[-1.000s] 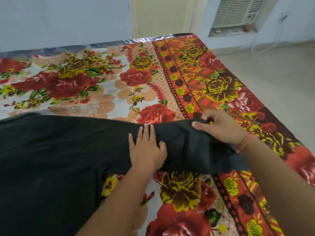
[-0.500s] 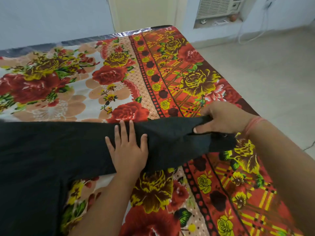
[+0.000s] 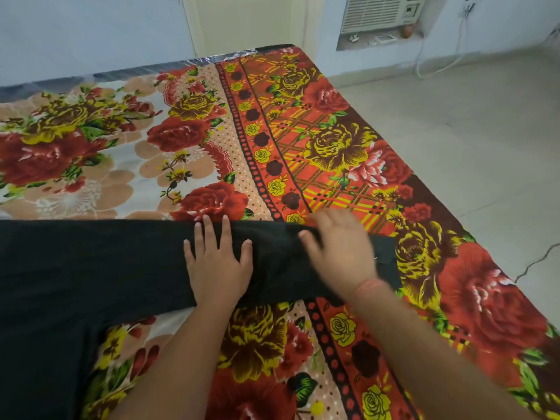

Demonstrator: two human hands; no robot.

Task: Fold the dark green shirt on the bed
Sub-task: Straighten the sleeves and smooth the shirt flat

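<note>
The dark green shirt (image 3: 91,268), almost black here, lies flat on the bed (image 3: 333,140), filling the left side of the view, with one sleeve stretched to the right. My left hand (image 3: 218,262) rests palm down on that sleeve, fingers spread. My right hand (image 3: 339,253) lies flat and blurred on the sleeve's outer part, fingers apart, holding nothing. The sleeve's cuff end (image 3: 386,256) shows just past my right hand. The shirt's left and lower parts run out of view.
The bed carries a bright sheet with red and yellow roses. Its right edge drops to a pale tiled floor (image 3: 469,131). A wall-mounted air conditioner (image 3: 378,10) and a hanging cable (image 3: 430,65) are at the back right.
My right hand let go of the sleeve end it was pinching and now lies flat on it, sliding. The sleeve has settled flat. My left hand has kept its place on the sleeve.
</note>
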